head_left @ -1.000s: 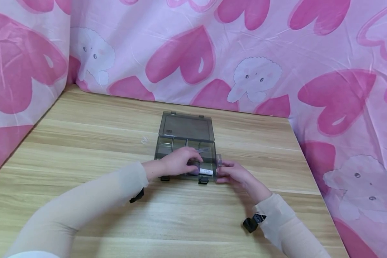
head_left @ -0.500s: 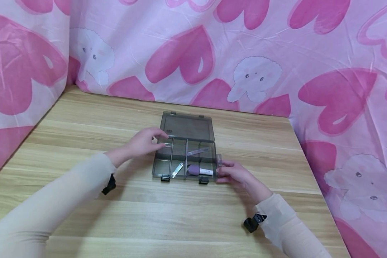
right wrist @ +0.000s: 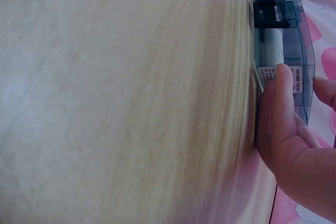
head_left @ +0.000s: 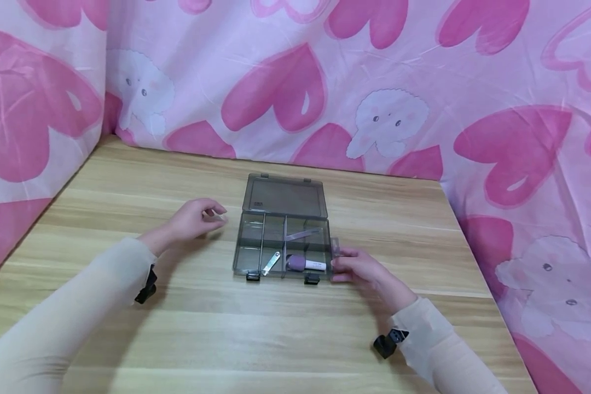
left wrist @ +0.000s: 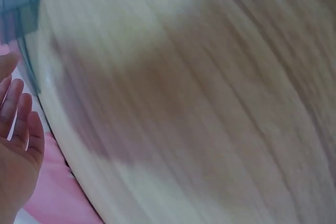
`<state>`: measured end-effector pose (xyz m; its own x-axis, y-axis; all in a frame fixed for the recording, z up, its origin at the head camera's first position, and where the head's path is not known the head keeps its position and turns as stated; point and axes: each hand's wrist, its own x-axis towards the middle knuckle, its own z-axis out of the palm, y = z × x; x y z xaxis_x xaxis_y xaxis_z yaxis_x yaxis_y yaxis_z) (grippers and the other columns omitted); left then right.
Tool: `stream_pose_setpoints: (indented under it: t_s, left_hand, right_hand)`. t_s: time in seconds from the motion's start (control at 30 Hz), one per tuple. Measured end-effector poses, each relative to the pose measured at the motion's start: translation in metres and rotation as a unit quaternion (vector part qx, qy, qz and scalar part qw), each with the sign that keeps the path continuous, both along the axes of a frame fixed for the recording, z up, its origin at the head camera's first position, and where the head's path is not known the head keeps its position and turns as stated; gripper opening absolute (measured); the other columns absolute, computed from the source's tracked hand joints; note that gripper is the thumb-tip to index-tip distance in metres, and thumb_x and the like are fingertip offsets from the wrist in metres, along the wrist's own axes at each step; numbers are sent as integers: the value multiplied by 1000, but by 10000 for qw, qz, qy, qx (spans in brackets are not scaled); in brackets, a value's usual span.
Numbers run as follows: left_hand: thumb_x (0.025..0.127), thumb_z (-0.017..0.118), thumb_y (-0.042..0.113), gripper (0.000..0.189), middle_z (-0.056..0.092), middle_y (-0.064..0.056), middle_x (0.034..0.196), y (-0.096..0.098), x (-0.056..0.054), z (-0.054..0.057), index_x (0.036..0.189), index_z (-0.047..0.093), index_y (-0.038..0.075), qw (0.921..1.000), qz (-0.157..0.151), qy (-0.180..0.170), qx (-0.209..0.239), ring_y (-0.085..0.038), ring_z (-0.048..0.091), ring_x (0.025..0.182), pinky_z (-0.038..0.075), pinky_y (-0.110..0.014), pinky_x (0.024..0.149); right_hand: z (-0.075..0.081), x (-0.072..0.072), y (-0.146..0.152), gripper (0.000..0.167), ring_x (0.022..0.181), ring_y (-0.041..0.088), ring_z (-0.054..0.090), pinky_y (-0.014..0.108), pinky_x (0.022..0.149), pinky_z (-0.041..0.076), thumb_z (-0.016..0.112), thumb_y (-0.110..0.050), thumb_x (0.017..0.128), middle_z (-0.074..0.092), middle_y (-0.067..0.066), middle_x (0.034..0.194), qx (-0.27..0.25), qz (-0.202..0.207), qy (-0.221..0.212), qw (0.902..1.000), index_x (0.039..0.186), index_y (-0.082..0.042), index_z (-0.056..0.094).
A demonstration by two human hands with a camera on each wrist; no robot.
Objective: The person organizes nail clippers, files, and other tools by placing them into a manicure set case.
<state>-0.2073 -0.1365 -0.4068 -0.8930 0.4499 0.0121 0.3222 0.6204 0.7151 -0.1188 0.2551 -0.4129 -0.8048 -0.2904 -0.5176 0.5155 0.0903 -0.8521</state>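
Observation:
A smoky, see-through compartment box [head_left: 250, 246] lies with its lid [head_left: 288, 196] folded back. Inside are a nail clipper [head_left: 271, 263], a purple-and-white bottle [head_left: 305, 264] that looks like nail polish, and a thin purple strip [head_left: 301, 235]. Left of the box, my left hand [head_left: 189, 220] reaches low over the table, thumb and forefinger apart around a small clear piece [head_left: 220, 218]; whether they touch it is unclear. My right hand [head_left: 361, 269] rests its fingertips against the box's right wall. In the right wrist view, its fingers [right wrist: 283, 98] lie along the labelled side.
The wood-grain table [head_left: 256, 339] runs to a pink heart-patterned curtain [head_left: 276, 82] behind and at both sides. Two black latches [head_left: 312, 279] stick out from the box's front edge. A clear tab [head_left: 335, 246] shows at its right wall.
My left hand has come out of the box and moved left to the small clear piece on the table. The nail clipper now shows. My right hand stays at the box's side.

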Motion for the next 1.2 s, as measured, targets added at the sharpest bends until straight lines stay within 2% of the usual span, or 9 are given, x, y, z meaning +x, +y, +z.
stream_pose_setpoints:
  t_s: [0.33,0.57,0.77,0.97,1.2]
  left_hand:
    - [80,70,8,26,65,-17,105,-10,-8,-13,104,64,0,9999,78,-5,-130,-30,60,95,49,-46,88]
    - [82,69,7,20,68,-16,98,-4,-12,-20,100,65,-2,9998,-141,108,-91,-29,62,94,48,-45,89]
    - [80,68,4,14,67,-10,87,0,-11,-21,93,66,0,9991,-266,340,31,-19,61,83,51,-35,79]
    - [83,65,4,14,66,-7,83,0,-12,-21,96,68,-1,9991,-240,162,-309,-14,57,78,48,-28,72]
    - [82,66,5,14,67,-4,80,-3,-12,-24,95,70,0,9981,-284,311,-453,-10,56,74,48,-24,69]
  right_hand:
    - [3,0,0,59,82,9,62,30,77,56,47,2,86,62,1,89,76,37,-24,10000,139,16,25]
    - [1,0,-1,56,79,9,62,30,76,57,47,3,86,61,1,86,65,7,-22,10000,137,16,27]
    - [2,0,-1,57,80,9,62,29,76,57,47,2,86,61,1,86,65,10,-30,10000,138,15,27]
    - [3,0,0,60,82,9,62,28,77,56,48,1,86,62,2,91,91,66,-17,9999,139,15,24]
    - [2,0,0,59,81,9,62,29,77,57,48,1,86,62,1,89,93,78,-17,9999,138,15,26]
